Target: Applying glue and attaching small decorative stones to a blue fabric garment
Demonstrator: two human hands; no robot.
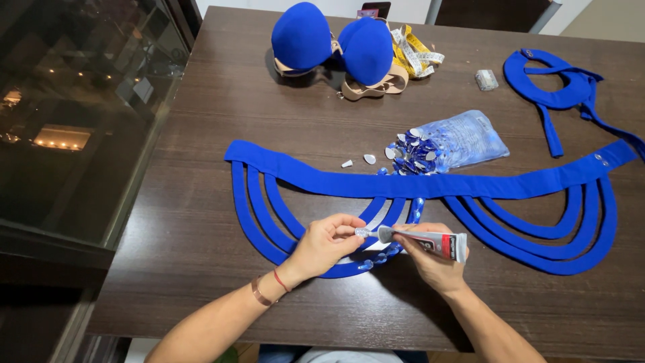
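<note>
My left hand (325, 243) pinches a small clear teardrop gem (362, 232) between thumb and fingertips. My right hand (430, 262) holds a small glue tube (430, 242), its nozzle touching the gem. Both hands hover over a blue fabric belt (430, 186) with looping blue straps, spread across the dark wooden table (201, 202). A few gems (366, 265) sit glued on the strap below my hands, and more on the strap (418, 207) above them.
An open clear bag of blue and silver gems (443, 144) spills behind the belt, with two loose gems (359, 161) beside it. Farther back lie blue bra cups (332, 42), a yellow measuring tape (416, 54), a blue collar piece (557, 84), a small wrapped item (486, 79). Glass panel at left (74, 101).
</note>
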